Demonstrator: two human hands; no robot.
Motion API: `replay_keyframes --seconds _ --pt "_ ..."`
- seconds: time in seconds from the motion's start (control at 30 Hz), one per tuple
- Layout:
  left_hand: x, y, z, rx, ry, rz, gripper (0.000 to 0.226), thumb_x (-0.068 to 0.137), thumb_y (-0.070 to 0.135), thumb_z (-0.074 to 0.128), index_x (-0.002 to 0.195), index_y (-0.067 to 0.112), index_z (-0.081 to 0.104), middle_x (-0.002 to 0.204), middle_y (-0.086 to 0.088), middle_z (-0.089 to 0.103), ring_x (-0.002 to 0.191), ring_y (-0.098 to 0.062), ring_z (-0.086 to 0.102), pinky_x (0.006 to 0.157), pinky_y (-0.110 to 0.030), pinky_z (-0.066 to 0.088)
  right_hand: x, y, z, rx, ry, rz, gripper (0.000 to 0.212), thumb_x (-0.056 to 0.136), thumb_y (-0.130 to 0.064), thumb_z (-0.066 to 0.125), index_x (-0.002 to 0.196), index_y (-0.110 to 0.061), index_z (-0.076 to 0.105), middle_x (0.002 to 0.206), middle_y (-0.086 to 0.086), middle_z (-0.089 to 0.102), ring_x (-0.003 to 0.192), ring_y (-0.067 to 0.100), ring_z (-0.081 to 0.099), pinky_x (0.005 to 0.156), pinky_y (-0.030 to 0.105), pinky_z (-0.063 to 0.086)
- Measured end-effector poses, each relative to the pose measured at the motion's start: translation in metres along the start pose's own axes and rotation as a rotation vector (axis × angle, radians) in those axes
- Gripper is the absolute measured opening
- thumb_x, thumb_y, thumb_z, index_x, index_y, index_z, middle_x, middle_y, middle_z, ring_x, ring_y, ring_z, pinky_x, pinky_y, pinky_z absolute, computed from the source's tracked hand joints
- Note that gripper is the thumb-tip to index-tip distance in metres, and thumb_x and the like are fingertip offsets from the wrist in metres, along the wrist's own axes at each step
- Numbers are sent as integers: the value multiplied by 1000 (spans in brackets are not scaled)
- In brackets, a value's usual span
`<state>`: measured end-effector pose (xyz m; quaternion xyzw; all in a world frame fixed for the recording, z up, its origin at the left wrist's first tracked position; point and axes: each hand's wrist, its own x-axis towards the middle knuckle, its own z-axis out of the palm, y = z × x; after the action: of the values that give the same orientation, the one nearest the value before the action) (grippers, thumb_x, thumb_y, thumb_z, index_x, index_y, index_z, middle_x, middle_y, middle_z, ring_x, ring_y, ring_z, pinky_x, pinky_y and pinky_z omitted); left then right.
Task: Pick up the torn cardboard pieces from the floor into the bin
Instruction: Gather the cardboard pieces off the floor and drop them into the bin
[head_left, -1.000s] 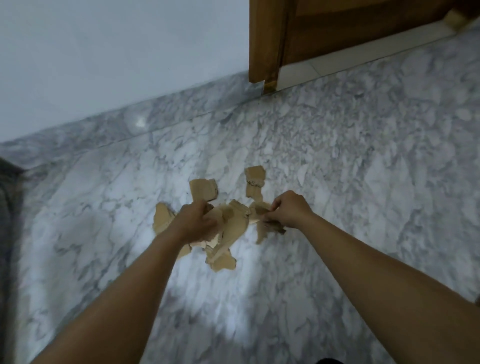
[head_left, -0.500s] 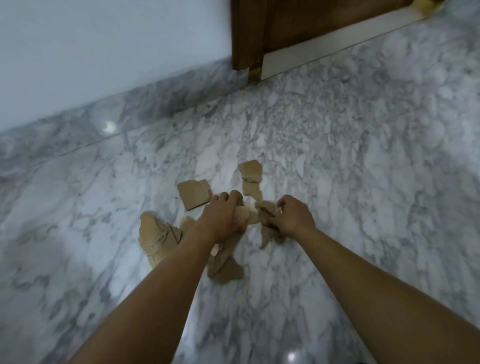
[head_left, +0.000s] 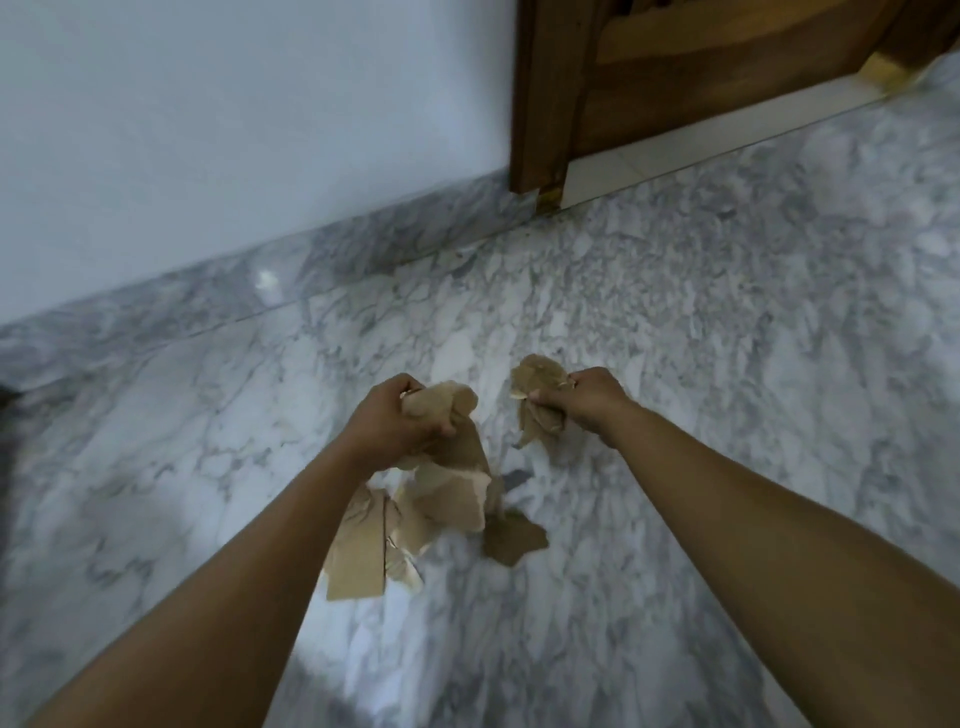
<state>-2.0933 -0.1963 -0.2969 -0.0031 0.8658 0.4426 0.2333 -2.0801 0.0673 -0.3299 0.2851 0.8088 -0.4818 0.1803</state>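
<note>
Arms reach forward and down from the bottom corners, both bare to the elbow, wrists nearly level and hands well apart over the marble floor (head_left: 727, 364). The left hand (head_left: 397, 423) is a closed fist, knuckles up, thumb side turned inward, clamped on a bundle of cardboard pieces (head_left: 452, 467) that bulges out above its fingers and hangs in torn flaps below and toward the body. The right hand (head_left: 584, 397) is also curled tight, back of the hand up, gripping a smaller wad of cardboard (head_left: 537, 400) that sticks out on its inner side, between the two hands. Below the left fist, a flat piece with a fold line (head_left: 358, 551) shows beside the left forearm; whether it hangs from the bundle or lies on the floor cannot be told. A small scrap (head_left: 514, 538) lies on the floor between the forearms. Beyond the hands run a marble skirting (head_left: 363, 254), a pale wall (head_left: 234, 130) and a wooden door (head_left: 675, 67).
</note>
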Motion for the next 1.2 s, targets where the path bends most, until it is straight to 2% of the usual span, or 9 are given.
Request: replay_keyframes --seconds 0.07,0.17,0.27,0.4,0.63,0.8,0.93,1.07,1.2 --pt "-1 0 -10 -73 6 -18 52 68 20 89 106 5 57 92 -13 66 80 -27 66 60 -38 56 18 -11 10 -107 0 33 52 70 -45 87 98 -7 67 102 9 67 100 28 65 88 36 55" --pt "3 -4 -19 -147 33 -26 52 70 22 88 106 7 52 96 -16 64 81 -30 65 62 -44 57 29 -14 29 -371 89 101 78 76 -56 77 135 -13 50 141 13 45 129 34 45 106 43 42" --pt "9 -7 -21 -238 80 -25 55 64 20 91 100 15 50 100 -18 63 79 -30 64 66 -52 57 29 7 45 -369 187 69 71 83 -56 68 139 -20 44 143 13 39 128 37 43 105 51 41" --pt "9 -9 -17 -354 81 -75 70 64 8 90 120 19 51 114 -8 60 92 -27 65 70 -45 60 26 21 52 -207 232 16 86 76 -54 75 144 -27 29 133 16 49 119 39 52 99 55 46" --pt "14 -4 -22 -172 74 -83 21 70 19 87 84 12 72 83 -11 71 74 -23 69 67 -37 58 34 11 46 -344 141 66 71 73 -46 82 127 -17 48 134 14 46 122 33 47 99 45 47" --pt "17 -1 -35 -339 122 -98 35 72 16 86 102 7 71 98 -13 72 90 -27 72 80 -44 61 27 15 53 -299 222 -108 37 83 -31 76 106 -17 50 106 10 62 97 31 59 71 35 45" --pt "12 7 -46 -390 117 -63 41 73 12 84 111 5 68 105 -15 71 94 -29 72 81 -44 61 22 12 56 -386 171 -81 45 90 -29 67 125 -11 45 118 15 58 109 35 58 85 40 48" --pt "2 10 -52 -216 55 -79 41 70 16 86 106 8 67 102 -19 71 90 -33 72 79 -48 61 9 10 40 -362 -3 -149 25 90 -20 64 108 -3 60 106 15 63 97 31 61 71 30 41" --pt "3 18 -57 240 -54 -105 41 64 31 77 100 13 66 93 -10 69 85 -28 68 77 -42 60 -25 -8 13 -382 -391 -173 9 85 -12 66 80 -4 66 79 12 64 73 25 59 63 32 45"
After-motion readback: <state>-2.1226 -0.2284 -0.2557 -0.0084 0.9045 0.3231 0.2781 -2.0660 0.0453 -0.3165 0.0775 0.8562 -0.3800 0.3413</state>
